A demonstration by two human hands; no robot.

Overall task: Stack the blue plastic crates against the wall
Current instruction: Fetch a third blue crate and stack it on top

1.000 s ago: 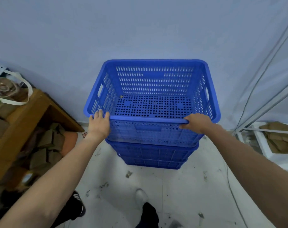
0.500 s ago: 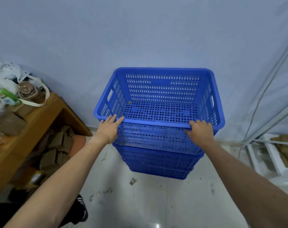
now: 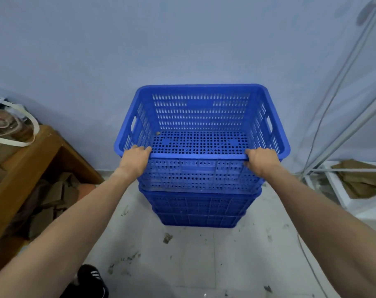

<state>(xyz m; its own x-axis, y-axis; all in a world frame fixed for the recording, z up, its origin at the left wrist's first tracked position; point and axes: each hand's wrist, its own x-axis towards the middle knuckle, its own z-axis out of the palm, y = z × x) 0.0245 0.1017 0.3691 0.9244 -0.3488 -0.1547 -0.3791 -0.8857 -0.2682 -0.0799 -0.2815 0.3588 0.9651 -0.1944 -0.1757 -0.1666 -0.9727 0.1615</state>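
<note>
A black shoe (image 3: 92,280) stands on the dirty tiled floor (image 3: 182,265) at the near edge of the view. Two bare forearms reach forward from there. The left hand (image 3: 134,161) grips the near rim of the top crate (image 3: 201,134) close to its left corner, fingers (image 3: 139,149) curled over the rim. The right hand (image 3: 261,161) grips the same rim close to the right corner, fingers wrapped around it. The top crate sits nested in a stack of lower crates (image 3: 197,208) on the floor, and the stack's far side stands against the wall (image 3: 182,39). Left of the stack a wooden counter (image 3: 21,160) carries a bag (image 3: 9,125), with cardboard pieces (image 3: 51,201) beneath it. To the right a white rack (image 3: 341,186) holds flattened cardboard (image 3: 361,179).
</note>
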